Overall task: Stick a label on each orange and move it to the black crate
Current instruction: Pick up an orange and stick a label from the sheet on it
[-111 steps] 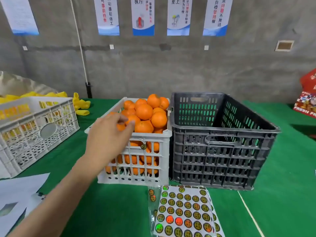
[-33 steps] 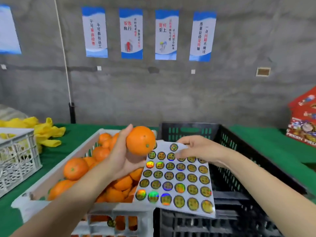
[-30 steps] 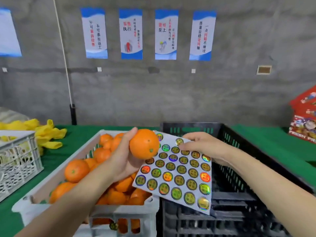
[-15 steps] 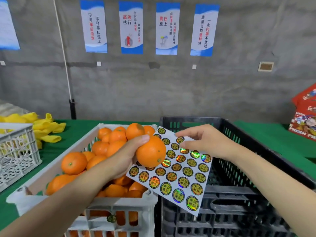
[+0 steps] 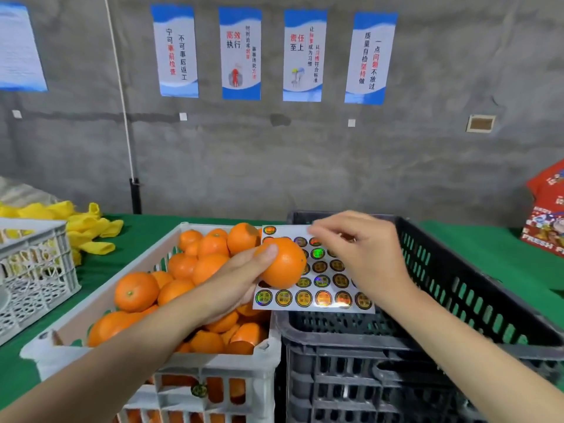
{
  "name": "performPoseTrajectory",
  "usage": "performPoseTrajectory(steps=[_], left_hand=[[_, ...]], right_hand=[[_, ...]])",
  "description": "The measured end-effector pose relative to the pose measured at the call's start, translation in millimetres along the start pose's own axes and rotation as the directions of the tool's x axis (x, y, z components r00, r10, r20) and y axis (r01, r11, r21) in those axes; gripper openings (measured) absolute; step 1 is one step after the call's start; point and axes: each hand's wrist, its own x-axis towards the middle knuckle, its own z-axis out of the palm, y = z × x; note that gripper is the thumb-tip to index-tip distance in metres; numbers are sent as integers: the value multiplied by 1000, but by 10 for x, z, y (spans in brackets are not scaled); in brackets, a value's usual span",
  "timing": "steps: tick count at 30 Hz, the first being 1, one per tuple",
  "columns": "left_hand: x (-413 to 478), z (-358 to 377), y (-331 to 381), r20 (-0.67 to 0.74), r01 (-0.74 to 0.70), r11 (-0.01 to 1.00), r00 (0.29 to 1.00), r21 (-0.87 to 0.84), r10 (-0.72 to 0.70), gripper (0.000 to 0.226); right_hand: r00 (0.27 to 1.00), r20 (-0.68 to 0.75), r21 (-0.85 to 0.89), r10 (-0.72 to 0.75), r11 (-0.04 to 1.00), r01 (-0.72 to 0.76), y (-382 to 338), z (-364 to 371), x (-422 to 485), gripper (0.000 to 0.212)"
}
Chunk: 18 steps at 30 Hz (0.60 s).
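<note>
My left hand [image 5: 235,285] grips one orange [image 5: 283,264] above the gap between the two crates. Behind it hangs a label sheet [image 5: 320,297] of round shiny stickers, lying level over the black crate [image 5: 457,285]. My right hand [image 5: 363,261] covers the sheet's upper right, fingertips pinched at its top edge; motion blur hides whether they hold a single label. The white crate [image 5: 213,366] on the left is piled with oranges [image 5: 135,291]. Only part of the black crate's inside shows, with no orange in it.
A second white crate [image 5: 36,270] stands at the far left on the green table [image 5: 488,239]. Yellow gloves [image 5: 88,227] lie behind it. A red carton [image 5: 546,215] sits at the far right. Posters hang on the grey wall.
The orange has moved right, in front of the sheet. The sheet has turned level. My right hand has shifted across the sheet's top edge.
</note>
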Motion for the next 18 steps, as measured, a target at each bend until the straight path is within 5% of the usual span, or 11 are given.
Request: performPoseTrajectory(steps=[5, 10, 18], left_hand=[[33, -65, -90, 59, -98, 986, 994, 132, 91, 94], [13, -25, -56, 75, -140, 971, 989, 194, 128, 85], [-2, -10, -40, 98, -174, 973, 982, 155, 160, 77]], right_hand=[[992, -63, 50, -111, 992, 114, -47, 23, -67, 10], [962, 47, -54, -270, 961, 272, -50, 145, -142, 13], [940, 274, -54, -203, 973, 225, -33, 77, -169, 26]])
